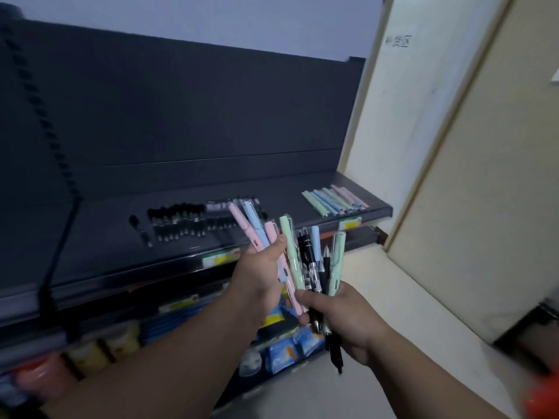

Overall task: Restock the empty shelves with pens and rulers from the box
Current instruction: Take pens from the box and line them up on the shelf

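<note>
Before the dark shelf (106, 237), a person's left hand (260, 267) grips fanned pastel pens (242, 220) while the right hand (341, 316) clutches a mixed bundle (311, 252), seemingly sorting by kind to match the black row (178, 222) and pastel row (332, 199) already laid

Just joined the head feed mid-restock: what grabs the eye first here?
Dead centre, the left hand and the right hand together grip a fan of pens, pink, blue, green and black. Behind them, on the dark shelf, a row of black pens lies in the middle and a row of pastel pens at the right end.
</note>
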A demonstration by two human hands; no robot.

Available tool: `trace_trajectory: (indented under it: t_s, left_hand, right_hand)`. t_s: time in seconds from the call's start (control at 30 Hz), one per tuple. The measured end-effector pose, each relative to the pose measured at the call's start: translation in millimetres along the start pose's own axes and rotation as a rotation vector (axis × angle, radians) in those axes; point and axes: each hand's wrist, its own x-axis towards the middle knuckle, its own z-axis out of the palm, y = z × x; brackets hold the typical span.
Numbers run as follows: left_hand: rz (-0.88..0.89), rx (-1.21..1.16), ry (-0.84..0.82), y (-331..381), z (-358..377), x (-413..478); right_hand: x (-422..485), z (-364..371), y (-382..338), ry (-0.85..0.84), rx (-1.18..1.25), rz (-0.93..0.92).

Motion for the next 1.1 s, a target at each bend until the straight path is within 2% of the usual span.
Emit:
trace_trajectory:
  t_s: [0.2, 0.37, 0.57, 0.77, 0.83, 0.9, 0.97, 1.1]
  left_hand:
    - [-0.035, 0.059, -0.101, -24, 50, 63]
    - [-0.032, 0.175, -0.128, -15, 74, 140]
    - [0.031, 0.280, -0.020, 17, 96, 251]
    - [0.157, 0.680, 0.095, 21, 106, 326]
    - [0.153, 0.771, 0.082, 25, 116, 342]
    - [0.055, 0.763, 0.021, 24, 127, 357]
    - [-0.054, 0.647, -0.042, 18, 136, 368]
    - [-0.031, 0.479, -0.012, 2, 163, 382]
  right_hand:
    - [55, -53, -2, 0.148, 0.013, -0.006]
    - [128, -86, -25, 0.188, 0.025, 0.000]
    - [217, -141, -58, 0.143, -0.274, 0.023]
    - [285, -209, -93, -0.060, -0.549, 0.062]
    - [308, -231, -103, -0.161, -0.627, 0.081]
    - [334, -253, -111, -0.251, -0.709, 0.087]
    - [359, -274, -117, -0.317, -0.776, 0.098]
    - [408, -309, -121, -0.424, -0.708, 0.135]
